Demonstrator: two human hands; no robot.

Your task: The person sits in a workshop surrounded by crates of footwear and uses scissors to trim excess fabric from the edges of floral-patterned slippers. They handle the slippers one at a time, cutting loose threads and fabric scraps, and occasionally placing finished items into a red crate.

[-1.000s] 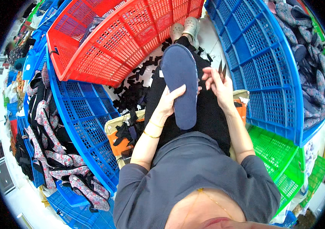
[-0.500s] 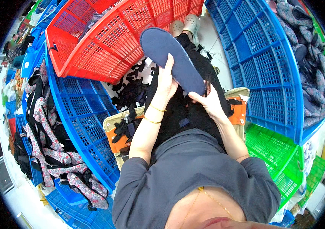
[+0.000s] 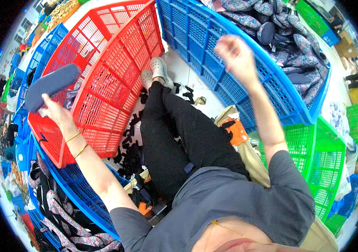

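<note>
My left hand (image 3: 57, 112) is closed on the near end of a navy slipper sole (image 3: 55, 83), thumb on top. It holds the sole tilted over the red basket (image 3: 67, 63) at the left. My right hand (image 3: 235, 56) is raised above the near wall of the blue basket (image 3: 246, 86) at the right. Its fingers are loosely bent and slightly blurred, and nothing shows in them. Floral slippers (image 3: 305, 63) with navy soles fill that basket, beyond the hand.
Between my legs and the red basket, black scraps (image 3: 130, 155) litter the floor. Another blue basket (image 3: 76, 189) with floral, black-edged pieces (image 3: 63, 210) stands at my left. Green baskets (image 3: 296, 147) stand by my right elbow.
My right hand has let go of the sole and risen toward the right blue basket. My left hand has carried the sole leftward over the red basket. The view has turned too.
</note>
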